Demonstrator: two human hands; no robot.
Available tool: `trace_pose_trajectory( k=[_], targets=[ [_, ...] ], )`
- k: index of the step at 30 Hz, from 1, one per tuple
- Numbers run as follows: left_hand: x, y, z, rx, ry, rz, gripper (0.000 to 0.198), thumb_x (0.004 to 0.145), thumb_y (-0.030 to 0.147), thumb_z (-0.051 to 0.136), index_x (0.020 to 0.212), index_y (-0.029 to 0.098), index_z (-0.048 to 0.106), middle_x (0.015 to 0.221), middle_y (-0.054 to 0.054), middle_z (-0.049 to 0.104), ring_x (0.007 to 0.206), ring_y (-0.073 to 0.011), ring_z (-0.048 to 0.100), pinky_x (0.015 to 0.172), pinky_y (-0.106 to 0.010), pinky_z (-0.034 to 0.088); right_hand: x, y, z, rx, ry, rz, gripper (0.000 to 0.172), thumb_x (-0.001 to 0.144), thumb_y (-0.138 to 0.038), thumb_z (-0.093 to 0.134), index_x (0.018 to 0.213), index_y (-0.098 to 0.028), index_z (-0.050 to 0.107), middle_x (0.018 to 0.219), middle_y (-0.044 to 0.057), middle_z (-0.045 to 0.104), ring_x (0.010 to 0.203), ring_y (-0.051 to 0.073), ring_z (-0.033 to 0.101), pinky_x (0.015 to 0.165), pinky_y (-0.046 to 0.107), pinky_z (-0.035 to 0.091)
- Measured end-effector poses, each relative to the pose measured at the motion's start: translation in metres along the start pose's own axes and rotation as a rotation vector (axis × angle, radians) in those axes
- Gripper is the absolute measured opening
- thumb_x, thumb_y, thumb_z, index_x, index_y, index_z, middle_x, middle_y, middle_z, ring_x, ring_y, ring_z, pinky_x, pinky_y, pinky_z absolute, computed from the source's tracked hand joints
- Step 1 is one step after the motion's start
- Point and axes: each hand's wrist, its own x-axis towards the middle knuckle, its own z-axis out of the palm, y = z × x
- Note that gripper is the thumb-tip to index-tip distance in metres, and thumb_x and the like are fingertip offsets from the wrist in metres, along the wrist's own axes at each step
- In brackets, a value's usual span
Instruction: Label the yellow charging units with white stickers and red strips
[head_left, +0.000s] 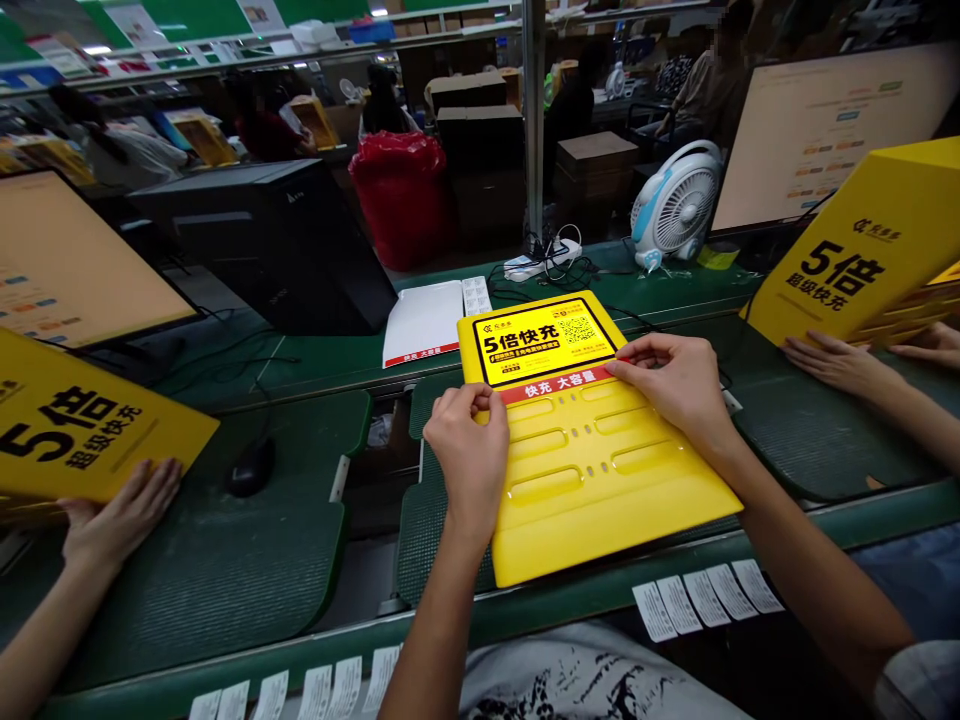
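Front rim of the green table (570, 620): strips of white printed labels (705, 597) lie along it, lower right of frame. Centre: yellow plastic panel (600, 490), long axis running away from the person, far end leaning to upper left. Left hand (469, 450): fingers (465, 402) curled over the panel's left edge. Right hand (675, 385): fingers (630, 360) laid together on the red strip, just below the black-and-yellow QR-code label (544, 342). Pinch or mere contact: cannot tell for either hand. Beyond: white sheet (424, 325). At frame sides, 2 co-workers' hands (120, 510) (832, 365) rest on yellow panels (75, 420) (855, 240).
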Motion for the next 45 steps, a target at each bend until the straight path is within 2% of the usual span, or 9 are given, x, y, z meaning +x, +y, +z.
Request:
trace_pose_trajectory(
  k=[17, 25, 32, 34, 36, 38, 41, 43, 45],
  targets=[
    [0.010, 0.008, -0.008, -0.018, -0.130, -0.199, 0.007, 0.080, 0.016, 0.067, 0.073, 0.017, 0.069, 0.071, 0.000, 0.068, 0.066, -0.0140, 0.063, 0.066, -0.025, 0.046, 0.002, -0.010, -0.004, -0.239, -0.026, -0.035, 0.014, 0.068, -0.026, 0.083, 0.076, -0.017, 0.076, 0.071, 0.004, 0.071, 0.061, 0.016, 0.061, 0.056, 0.026, 0.046],
    [0.013, 0.009, -0.007, -0.021, -0.129, -0.190, 0.006, 0.077, 0.016, 0.069, 0.071, 0.018, 0.068, 0.069, 0.000, 0.070, 0.064, -0.0145, 0.064, 0.065, -0.025, 0.046, 0.006, -0.014, -0.002, -0.314, -0.031, -0.041, 0.015, 0.066, -0.027, 0.083, 0.069, -0.018, 0.072, 0.067, 0.004, 0.068, 0.060, 0.018, 0.059, 0.058, 0.029, 0.047],
    [0.013, 0.005, -0.010, 0.001, -0.100, -0.219, 0.003, 0.075, 0.019, 0.070, 0.075, 0.019, 0.067, 0.067, 0.000, 0.067, 0.062, -0.0169, 0.063, 0.066, -0.028, 0.047, 0.002, -0.003, -0.006, -0.350, 0.016, -0.197, 0.047, 0.074, -0.025, 0.078, 0.119, -0.012, 0.068, 0.092, 0.008, 0.068, 0.070, 0.020, 0.062, 0.071, 0.036, 0.053],
    [0.011, 0.006, -0.012, 0.090, -0.033, -0.216, 0.014, 0.076, 0.017, 0.068, 0.091, 0.017, 0.068, 0.072, -0.002, 0.068, 0.071, -0.0208, 0.065, 0.073, -0.032, 0.050, -0.002, -0.003, -0.006, -0.368, 0.014, -0.318, 0.043, 0.085, -0.023, 0.068, 0.126, -0.012, 0.066, 0.107, 0.013, 0.068, 0.085, 0.024, 0.067, 0.077, 0.039, 0.056],
    [0.006, 0.011, -0.011, 0.168, -0.003, -0.096, 0.025, 0.083, 0.015, 0.062, 0.106, 0.015, 0.069, 0.090, -0.008, 0.072, 0.091, -0.0261, 0.067, 0.084, -0.038, 0.053, -0.009, -0.007, -0.004, -0.407, -0.118, -0.512, 0.040, 0.096, -0.025, 0.056, 0.134, -0.016, 0.065, 0.132, 0.016, 0.063, 0.117, 0.030, 0.063, 0.097, 0.044, 0.054],
    [-0.002, 0.018, -0.011, 0.166, -0.163, 0.131, 0.031, 0.093, 0.018, 0.053, 0.120, 0.015, 0.068, 0.121, -0.016, 0.070, 0.120, -0.0294, 0.062, 0.102, -0.044, 0.050, -0.017, -0.012, -0.005, -0.435, -0.404, -0.653, 0.042, 0.103, -0.032, 0.048, 0.142, -0.024, 0.061, 0.150, 0.010, 0.054, 0.143, 0.030, 0.046, 0.118, 0.050, 0.040],
    [-0.015, 0.018, -0.018, 0.120, -0.554, 0.321, 0.047, 0.101, 0.032, 0.047, 0.145, 0.018, 0.055, 0.158, -0.013, 0.049, 0.151, -0.0290, 0.038, 0.125, -0.052, 0.029, -0.025, -0.007, -0.018, -0.452, -0.720, -0.646, 0.052, 0.106, -0.043, 0.044, 0.157, -0.033, 0.045, 0.162, 0.001, 0.041, 0.154, 0.026, 0.031, 0.129, 0.053, 0.021],
    [-0.019, 0.002, -0.028, 0.116, -0.612, 0.205, 0.056, 0.102, 0.043, 0.044, 0.153, 0.020, 0.045, 0.165, -0.011, 0.038, 0.158, -0.0293, 0.025, 0.128, -0.055, 0.020, -0.027, 0.010, -0.036, -0.439, -0.709, -0.546, 0.056, 0.106, -0.048, 0.042, 0.161, -0.035, 0.036, 0.165, -0.001, 0.034, 0.156, 0.026, 0.026, 0.130, 0.054, 0.015],
    [-0.019, -0.025, -0.035, 0.055, -0.500, -0.072, 0.059, 0.100, 0.053, 0.044, 0.144, 0.015, 0.056, 0.161, -0.016, 0.042, 0.157, -0.0339, 0.025, 0.126, -0.057, 0.022, -0.027, 0.032, -0.051, -0.349, -0.573, -0.360, 0.061, 0.103, -0.055, 0.044, 0.160, -0.035, 0.038, 0.167, -0.001, 0.031, 0.157, 0.027, 0.022, 0.130, 0.054, 0.014]
  ],
)
